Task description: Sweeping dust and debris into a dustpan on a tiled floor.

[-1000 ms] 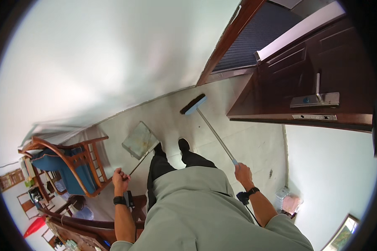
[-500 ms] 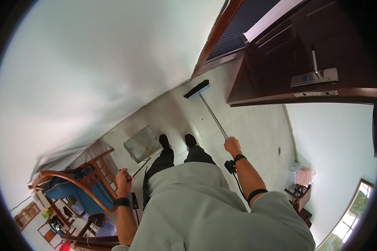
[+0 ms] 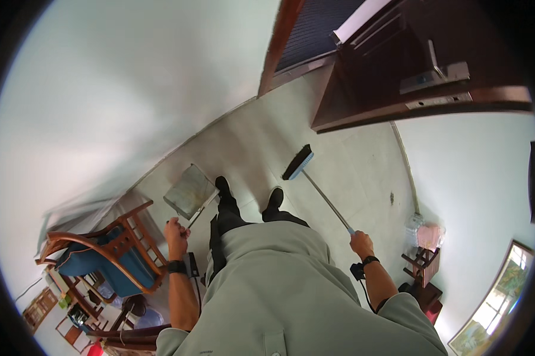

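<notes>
My right hand (image 3: 362, 243) is closed round the upper end of a broom's thin metal handle. The broom (image 3: 298, 162) has dark bristles and a light blue head, which rests on the pale tiled floor ahead of my right shoe. On the left, my left hand (image 3: 176, 235) grips the handle of a grey metal dustpan (image 3: 189, 192). Its pan hangs or rests just left of my left shoe; whether it touches the floor I cannot tell. The broom head and the dustpan are well apart, with my feet between them.
A dark brown door (image 3: 421, 71) stands open at the far right, beside its doorway. A white wall (image 3: 131, 77) runs along the left. Near my left arm is a wooden chair (image 3: 110, 255) with a blue cushion. Wrapped bottles (image 3: 424, 231) sit on a small stool at right.
The broom has come back nearer to me and away from the doorway, as my right hand moved right and down. The dustpan shifted slightly left and up in view.
</notes>
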Tool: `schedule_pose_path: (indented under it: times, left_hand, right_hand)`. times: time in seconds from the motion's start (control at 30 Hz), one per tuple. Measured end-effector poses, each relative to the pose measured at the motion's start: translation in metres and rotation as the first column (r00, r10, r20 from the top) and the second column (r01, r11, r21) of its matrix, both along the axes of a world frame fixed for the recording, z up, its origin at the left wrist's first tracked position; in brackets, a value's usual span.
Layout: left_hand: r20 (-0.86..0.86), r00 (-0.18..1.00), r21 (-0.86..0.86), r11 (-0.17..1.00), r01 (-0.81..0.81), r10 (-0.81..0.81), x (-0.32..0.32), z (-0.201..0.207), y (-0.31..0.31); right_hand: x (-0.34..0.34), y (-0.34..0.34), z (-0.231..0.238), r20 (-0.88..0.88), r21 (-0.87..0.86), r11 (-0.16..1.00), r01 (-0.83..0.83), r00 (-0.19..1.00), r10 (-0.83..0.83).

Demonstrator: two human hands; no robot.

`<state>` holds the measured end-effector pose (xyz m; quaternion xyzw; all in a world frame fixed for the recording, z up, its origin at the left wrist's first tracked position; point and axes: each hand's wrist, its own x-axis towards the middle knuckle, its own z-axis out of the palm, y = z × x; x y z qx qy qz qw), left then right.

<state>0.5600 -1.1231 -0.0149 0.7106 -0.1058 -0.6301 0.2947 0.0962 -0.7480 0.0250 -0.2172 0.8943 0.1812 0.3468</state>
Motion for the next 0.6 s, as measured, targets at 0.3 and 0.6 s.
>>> schedule_pose_path:
  times: [0.3,0.6]
  left_hand:
    - [-0.045,0.999,-0.063,0.998,-0.019,0.016,-0.020,-0.004,0.020]
    - [-0.086,0.995,0.010,0.999,0.047,-0.046,-0.084,0.012,0.019]
  right_hand:
    - [-0.038,0.076,0.060,-0.055,0.052,0.999,0.015,0.998,-0.012]
    - [-0.023,-0.001,0.023,-0.044,-0.281,0.960,0.020,0.998,-0.034]
